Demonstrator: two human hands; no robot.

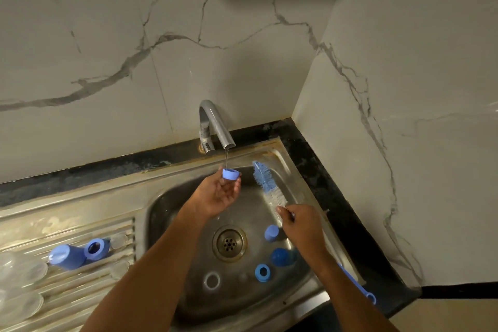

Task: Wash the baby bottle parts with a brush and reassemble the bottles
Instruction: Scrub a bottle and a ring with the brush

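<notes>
Head view: left hand [218, 194] pinches a blue ring [231, 173] at its fingertips under the tap [215, 127] stream; right hand [299, 226] grips the brush [265, 183], bristles just right of the ring. Risk: the wet ring likely slips from so light a pinch into the sink [172, 207] below the fingers.

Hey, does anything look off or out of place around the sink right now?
Nothing looks broken or spilled. The sink rim shows rusty staining near the tap. Several blue bottle parts lie loose in the basin, which fits mid-wash. The left hand holds a blue ring under the water; the right hand grips the brush.
</notes>
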